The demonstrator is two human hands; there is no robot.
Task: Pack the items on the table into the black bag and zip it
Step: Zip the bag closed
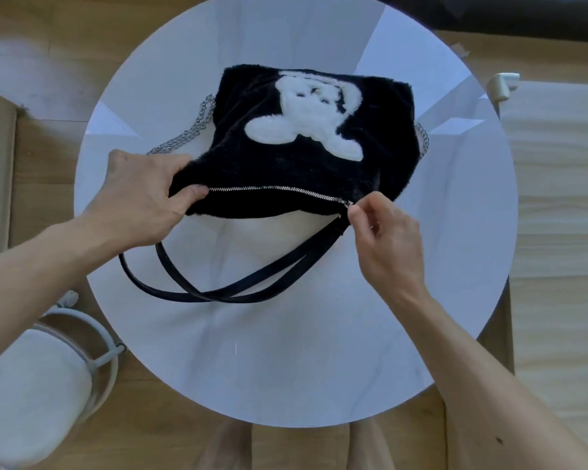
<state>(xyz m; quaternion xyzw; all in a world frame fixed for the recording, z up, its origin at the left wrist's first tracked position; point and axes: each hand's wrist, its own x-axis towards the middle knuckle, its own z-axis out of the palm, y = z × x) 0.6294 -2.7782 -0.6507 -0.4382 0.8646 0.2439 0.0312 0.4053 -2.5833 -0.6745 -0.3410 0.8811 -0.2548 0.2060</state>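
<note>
A black fluffy bag (286,178) with a white bear figure on its face lies on the round white table (286,351). Its silver zipper (272,189) runs along the near edge, with the teeth closed from the left end to the slider at the right. My left hand (140,201) grips the bag's left corner, thumb on the zipper's end. My right hand (384,232) pinches the zipper pull (348,203) at the bag's right end. Two black straps (238,293) loop toward me on the table. No loose items show on the table.
Silver chain (197,127) trails from the bag's left side, and a bit shows at its right. A white cushioned chair (41,374) stands at the lower left. Wooden floor surrounds the table, with a pale rug (557,184) at the right.
</note>
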